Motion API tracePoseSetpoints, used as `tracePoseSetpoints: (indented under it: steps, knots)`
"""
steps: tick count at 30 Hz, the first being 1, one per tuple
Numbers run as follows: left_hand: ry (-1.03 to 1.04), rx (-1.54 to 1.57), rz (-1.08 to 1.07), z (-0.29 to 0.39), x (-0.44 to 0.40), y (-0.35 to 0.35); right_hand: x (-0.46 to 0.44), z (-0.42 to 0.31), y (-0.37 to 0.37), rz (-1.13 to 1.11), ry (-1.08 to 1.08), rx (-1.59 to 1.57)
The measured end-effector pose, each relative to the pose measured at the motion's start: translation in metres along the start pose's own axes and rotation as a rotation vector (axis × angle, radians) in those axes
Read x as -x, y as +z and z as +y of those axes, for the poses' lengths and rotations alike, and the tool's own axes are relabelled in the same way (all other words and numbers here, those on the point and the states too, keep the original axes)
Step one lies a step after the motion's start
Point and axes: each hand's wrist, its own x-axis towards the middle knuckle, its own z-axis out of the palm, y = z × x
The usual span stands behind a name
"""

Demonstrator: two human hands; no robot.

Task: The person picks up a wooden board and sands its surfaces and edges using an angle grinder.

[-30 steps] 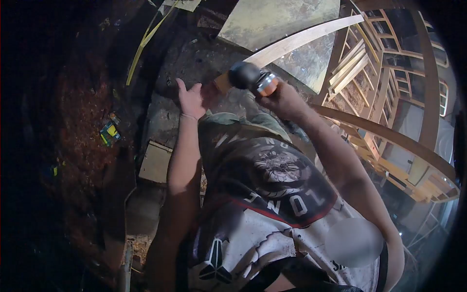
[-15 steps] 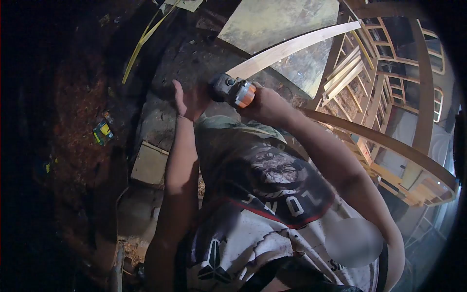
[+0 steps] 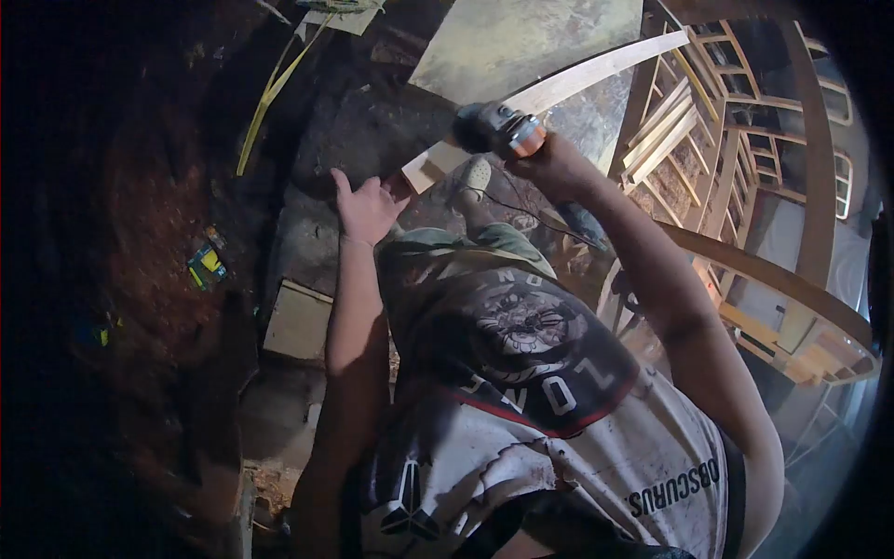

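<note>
A long, gently curved pale wooden board (image 3: 596,76) runs from the upper right down to its near end, a lighter squared face, in front of my body. My right hand (image 3: 549,163) is closed around a grey and orange power tool (image 3: 507,129). The tool's dark round head is over the board and hides part of it. My left hand (image 3: 368,207) is open, thumb stretched out, with its fingers at the board's near end; whether they touch it I cannot tell.
A large pale sheet (image 3: 521,42) lies beyond the board. At right stands a wooden frame (image 3: 726,158) with stacked slats (image 3: 663,138). A yellow strap (image 3: 261,116) and a green-yellow object (image 3: 207,266) lie left. A dark cord (image 3: 549,224) passes near my shoe (image 3: 475,177).
My right hand has moved the power tool up and right along the board, uncovering its near end. My left hand has turned, its fingers now at that end.
</note>
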Motion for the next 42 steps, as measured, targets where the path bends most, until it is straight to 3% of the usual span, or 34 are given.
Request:
tracePoseSetpoints:
  steps: [2, 6, 7, 9, 11, 12, 13, 14, 16, 19, 20, 22, 24, 25, 28, 29, 31, 33, 36, 38, 39, 42]
  knots:
    - [0.183, -0.288, 0.611, -0.017, -0.007, 0.041, -0.014, 0.044, -0.004, 0.075, -0.024, -0.109]
    - [0.134, -0.315, 0.553, -0.008, -0.008, 0.029, -0.030, 0.092, -0.043, 0.206, 0.115, -0.183]
    - [0.114, -0.429, 0.611, -0.006, -0.011, 0.026, -0.031, 0.098, -0.051, 0.243, 0.245, -0.198]
    - [0.075, -0.562, 0.642, -0.010, -0.028, 0.028, -0.043, 0.141, -0.055, 0.301, 0.227, -0.248]
    - [0.244, -0.792, 0.993, -0.037, -0.053, 0.033, -0.033, 0.147, -0.055, 0.392, 0.166, -0.223]
    - [0.258, -0.808, 1.030, -0.053, -0.065, 0.040, -0.015, 0.117, -0.051, 0.368, 0.202, -0.110]
    - [0.299, -0.973, 1.178, -0.070, -0.079, 0.044, -0.002, 0.100, -0.041, 0.318, 0.161, -0.266]
    - [0.344, -1.139, 1.329, -0.081, -0.087, 0.046, -0.014, 0.131, -0.016, 0.291, 0.005, -0.355]
    - [0.377, -1.174, 1.316, -0.075, -0.083, 0.030, 0.022, 0.060, -0.007, 0.254, 0.051, -0.351]
    - [0.343, -1.257, 1.230, -0.054, -0.030, 0.031, 0.029, 0.057, 0.006, 0.113, 0.139, -0.242]
    - [0.442, -1.238, 1.365, -0.057, -0.005, 0.043, 0.037, 0.047, 0.004, 0.115, 0.126, -0.237]
    - [0.249, -1.378, 1.495, -0.026, 0.061, 0.060, 0.036, 0.048, -0.009, 0.140, 0.109, -0.254]
    - [0.248, -1.482, 1.579, -0.015, 0.115, 0.085, 0.029, 0.066, -0.020, 0.149, 0.103, -0.263]
    - [0.397, -1.504, 1.567, -0.013, 0.137, 0.090, 0.021, 0.082, -0.028, 0.152, 0.077, -0.289]
    - [0.282, -1.547, 1.614, 0.007, 0.170, 0.095, 0.004, 0.107, -0.070, 0.166, 0.082, -0.206]
    - [0.288, -1.557, 1.622, 0.016, 0.182, 0.086, 0.001, 0.109, -0.088, 0.188, 0.177, -0.205]
    - [0.376, -1.522, 1.589, 0.033, 0.194, 0.065, -0.015, 0.139, -0.112, 0.193, 0.120, -0.272]
    - [0.369, -1.511, 1.647, 0.020, 0.174, 0.086, -0.028, 0.161, -0.139, 0.229, 0.068, -0.307]
    - [0.407, -1.524, 1.780, -0.003, 0.139, 0.109, -0.066, 0.220, -0.169, 0.308, 0.216, -0.211]
    - [0.420, -1.433, 2.016, 0.012, 0.155, 0.094, -0.086, 0.260, -0.196, 0.318, 0.200, -0.244]
    - [0.424, -1.409, 2.056, 0.016, 0.161, 0.089, -0.078, 0.251, -0.219, 0.325, 0.303, -0.204]
    - [0.354, -1.459, 2.041, 0.013, 0.163, 0.095, -0.098, 0.303, -0.254, 0.438, 0.212, -0.227]
